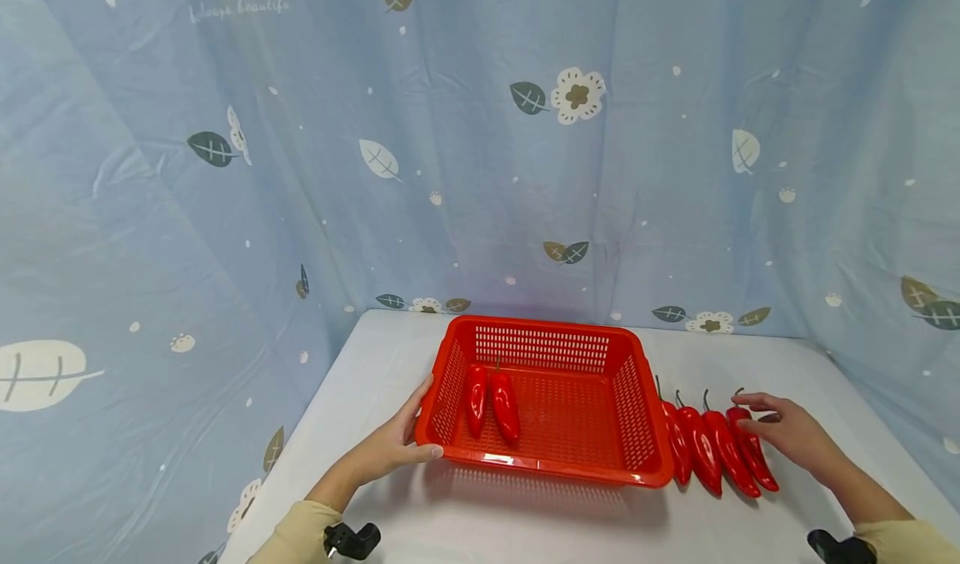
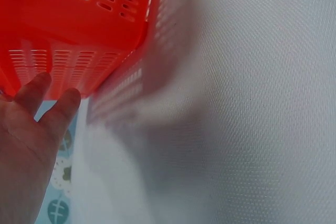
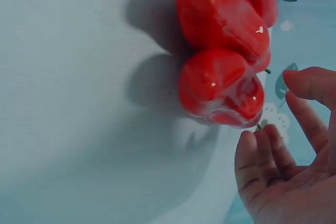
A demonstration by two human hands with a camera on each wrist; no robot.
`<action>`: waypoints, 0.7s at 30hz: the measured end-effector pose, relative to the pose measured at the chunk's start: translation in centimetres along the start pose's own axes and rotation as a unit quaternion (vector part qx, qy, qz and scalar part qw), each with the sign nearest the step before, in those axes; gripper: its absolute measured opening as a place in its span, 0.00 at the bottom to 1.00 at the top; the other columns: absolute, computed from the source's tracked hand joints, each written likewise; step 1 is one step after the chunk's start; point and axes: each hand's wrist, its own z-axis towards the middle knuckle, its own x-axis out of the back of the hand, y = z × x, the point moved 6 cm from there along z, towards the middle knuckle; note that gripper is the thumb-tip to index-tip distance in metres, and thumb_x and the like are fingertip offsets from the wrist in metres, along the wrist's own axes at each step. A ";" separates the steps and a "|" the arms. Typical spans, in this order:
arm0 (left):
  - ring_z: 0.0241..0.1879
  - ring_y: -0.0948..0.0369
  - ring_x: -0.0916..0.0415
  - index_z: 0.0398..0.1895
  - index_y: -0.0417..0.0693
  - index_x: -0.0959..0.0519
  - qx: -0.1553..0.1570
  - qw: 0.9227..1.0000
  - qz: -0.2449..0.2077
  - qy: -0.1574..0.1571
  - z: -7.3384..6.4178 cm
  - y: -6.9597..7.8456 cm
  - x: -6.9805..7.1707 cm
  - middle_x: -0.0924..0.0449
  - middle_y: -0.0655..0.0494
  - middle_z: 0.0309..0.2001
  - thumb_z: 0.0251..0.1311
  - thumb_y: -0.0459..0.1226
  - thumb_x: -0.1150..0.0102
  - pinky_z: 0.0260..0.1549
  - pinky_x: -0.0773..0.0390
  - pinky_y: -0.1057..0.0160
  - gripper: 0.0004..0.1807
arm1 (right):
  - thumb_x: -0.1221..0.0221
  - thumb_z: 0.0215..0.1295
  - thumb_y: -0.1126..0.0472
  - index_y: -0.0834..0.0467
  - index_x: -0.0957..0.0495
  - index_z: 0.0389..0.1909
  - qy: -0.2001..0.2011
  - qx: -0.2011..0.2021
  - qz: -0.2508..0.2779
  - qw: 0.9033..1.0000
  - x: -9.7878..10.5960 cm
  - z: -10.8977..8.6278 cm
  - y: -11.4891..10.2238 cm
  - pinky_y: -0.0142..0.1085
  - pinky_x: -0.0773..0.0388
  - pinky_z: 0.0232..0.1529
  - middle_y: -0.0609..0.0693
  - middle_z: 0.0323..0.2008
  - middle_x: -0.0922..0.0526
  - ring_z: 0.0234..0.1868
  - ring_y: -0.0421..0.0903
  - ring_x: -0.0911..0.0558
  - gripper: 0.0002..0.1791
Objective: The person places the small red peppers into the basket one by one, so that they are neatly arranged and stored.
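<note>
A red plastic basket [image 1: 570, 414] with slotted sides stands on the white table. Two glossy red chili peppers [image 1: 506, 406] lie at the left inside it. My left hand [image 1: 390, 443] rests at the basket's near left corner, fingers along the left side and thumb on the front rim. To the right of the basket, several more red chili peppers lie side by side in a row, stems pointing away. My right hand [image 1: 798, 432] is at the rightmost pepper [image 1: 756, 456], thumb and fingers parted near its stem. The right wrist view shows a gap between these fingertips and the pepper [image 3: 215, 82].
A blue curtain [image 1: 480, 172] with leaf and flower prints hangs behind the table and along its sides. The white tabletop [image 1: 540, 531] extends in front of the basket. The leftmost loose pepper [image 1: 677, 443] lies right against the basket's right side.
</note>
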 end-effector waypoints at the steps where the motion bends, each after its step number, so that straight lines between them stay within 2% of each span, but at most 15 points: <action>1: 0.73 0.47 0.41 0.83 0.68 0.65 0.000 1.000 -0.001 0.000 0.0 0.0 0.0 0.60 0.50 0.82 0.60 0.42 0.30 0.63 0.28 0.60 0.60 | 0.36 0.68 0.53 0.71 0.30 0.65 -0.005 -0.004 0.002 1.000 -0.1 -0.1 0.2 0.52 0.15 0.43 0.77 0.59 0.28 0.52 0.71 0.23 0.33; 7: 0.73 0.46 0.40 0.83 0.67 0.66 -0.004 1.000 -0.005 -0.003 0.1 0.1 0.0 0.59 0.50 0.82 0.61 0.42 0.30 0.62 0.27 0.62 0.60 | 0.34 0.67 0.50 0.71 0.34 0.68 -0.031 -0.038 0.036 0.998 -1.2 -0.8 1.2 0.50 0.15 0.43 0.77 0.63 0.32 0.57 0.73 0.27 0.38; 12: 0.74 0.45 0.42 0.83 0.66 0.66 -0.008 1.000 -0.012 -0.007 0.0 0.3 -0.1 0.61 0.49 0.82 0.61 0.41 0.30 0.60 0.28 0.67 0.60 | 0.33 0.66 0.48 0.71 0.36 0.69 -0.022 -0.034 0.045 0.998 -1.3 -1.1 1.3 0.49 0.14 0.43 0.78 0.62 0.33 0.58 0.73 0.29 0.41; 18: 0.74 0.44 0.42 0.83 0.66 0.66 -0.007 1.000 -0.009 -0.007 0.0 0.1 -0.1 0.62 0.49 0.82 0.61 0.41 0.30 0.60 0.29 0.67 0.61 | 0.33 0.65 0.45 0.71 0.37 0.69 -0.026 -0.047 0.046 0.997 -1.3 -0.9 2.3 0.48 0.14 0.42 0.78 0.63 0.34 0.56 0.72 0.25 0.44; 21: 0.74 0.44 0.42 0.83 0.66 0.66 -0.007 1.000 -0.007 -0.006 -0.1 0.2 -0.1 0.62 0.49 0.82 0.60 0.41 0.30 0.60 0.29 0.68 0.61 | 0.34 0.67 0.47 0.71 0.37 0.70 -0.030 -0.047 0.043 0.998 -1.2 -0.9 2.5 0.47 0.14 0.42 0.79 0.64 0.35 0.56 0.72 0.24 0.43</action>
